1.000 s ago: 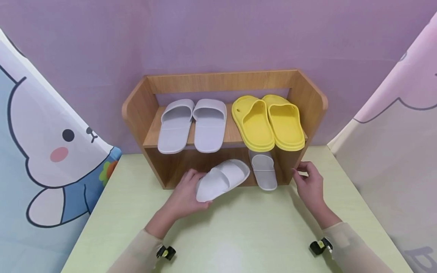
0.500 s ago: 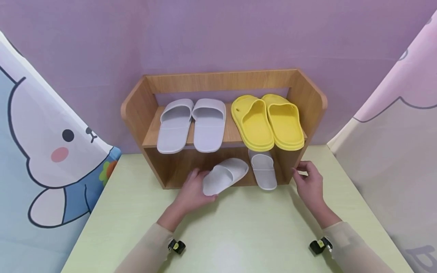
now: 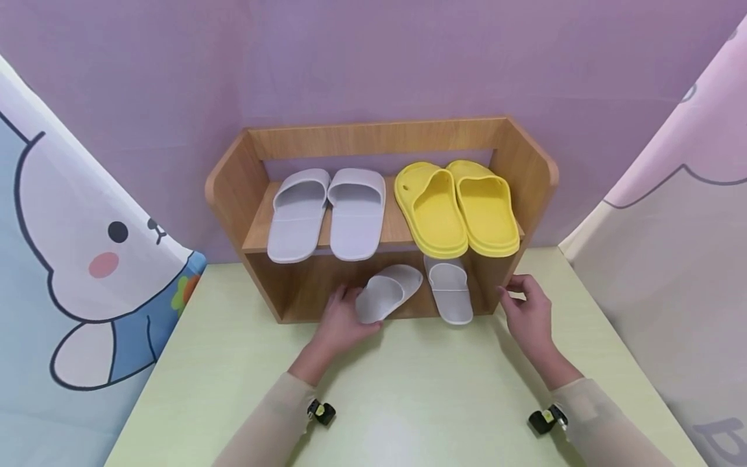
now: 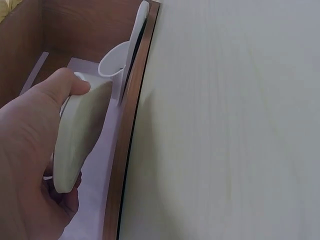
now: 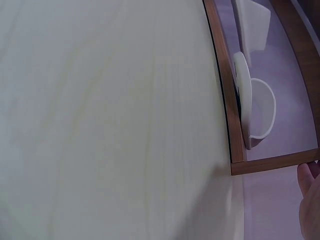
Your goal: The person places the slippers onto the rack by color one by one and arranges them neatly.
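Note:
My left hand [image 3: 344, 324] grips the heel end of a white slipper [image 3: 382, 297], thumb on one edge and fingers on the other, as the left wrist view shows. The slipper is tilted at the opening of the rack's lower level, its toe pointing inward and to the right. Its mate, a second white slipper [image 3: 452, 295], rests on the lower board at the right, heel over the front edge. My right hand [image 3: 528, 311] touches the outer right side of the wooden shoe rack [image 3: 382, 140] with thumb and bent fingers, holding no loose thing.
On the upper shelf sit a pair of pale lilac slippers [image 3: 357, 220] at the left and a pair of yellow clogs [image 3: 486, 214] at the right. The rack stands on a pale table [image 3: 420, 395] before a purple backdrop [image 3: 373, 58]. Printed curtains [image 3: 76, 259] hang at both sides.
My left hand has moved forward and to the right, carrying the white slipper from in front of the rack into the lower opening. The right hand has stayed put.

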Tool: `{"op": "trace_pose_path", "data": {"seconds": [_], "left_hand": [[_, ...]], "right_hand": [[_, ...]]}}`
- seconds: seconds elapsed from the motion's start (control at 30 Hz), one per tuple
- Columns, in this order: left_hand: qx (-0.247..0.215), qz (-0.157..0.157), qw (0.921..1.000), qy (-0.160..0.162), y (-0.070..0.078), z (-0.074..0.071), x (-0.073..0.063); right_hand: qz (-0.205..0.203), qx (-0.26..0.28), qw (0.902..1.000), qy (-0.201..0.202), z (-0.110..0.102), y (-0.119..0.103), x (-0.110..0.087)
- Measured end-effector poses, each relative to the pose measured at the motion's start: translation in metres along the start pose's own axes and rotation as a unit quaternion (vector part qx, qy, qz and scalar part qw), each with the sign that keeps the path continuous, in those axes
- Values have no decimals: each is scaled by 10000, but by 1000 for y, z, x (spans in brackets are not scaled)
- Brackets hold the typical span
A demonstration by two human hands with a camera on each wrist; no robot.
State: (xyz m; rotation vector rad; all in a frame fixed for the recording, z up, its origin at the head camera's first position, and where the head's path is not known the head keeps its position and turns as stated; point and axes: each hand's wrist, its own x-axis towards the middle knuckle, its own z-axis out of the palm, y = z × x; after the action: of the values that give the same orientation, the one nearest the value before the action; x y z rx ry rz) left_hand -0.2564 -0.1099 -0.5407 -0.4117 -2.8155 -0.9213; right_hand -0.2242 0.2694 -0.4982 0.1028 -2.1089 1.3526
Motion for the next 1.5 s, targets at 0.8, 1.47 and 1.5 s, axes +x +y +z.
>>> {"op": "trace_pose_path", "data": {"seconds": [0.8, 1.47, 1.5], "left_hand": [[253, -664, 9959, 556, 22, 41, 25], [513, -726, 9935, 705, 43, 58, 44], [516, -699, 9935, 734, 44, 58, 45]], "right_hand": [[48, -40, 10000, 2, 0, -2, -1], [14, -18, 10000, -25, -1, 0, 0], [7, -12, 10000, -22, -1, 0, 0]]}}
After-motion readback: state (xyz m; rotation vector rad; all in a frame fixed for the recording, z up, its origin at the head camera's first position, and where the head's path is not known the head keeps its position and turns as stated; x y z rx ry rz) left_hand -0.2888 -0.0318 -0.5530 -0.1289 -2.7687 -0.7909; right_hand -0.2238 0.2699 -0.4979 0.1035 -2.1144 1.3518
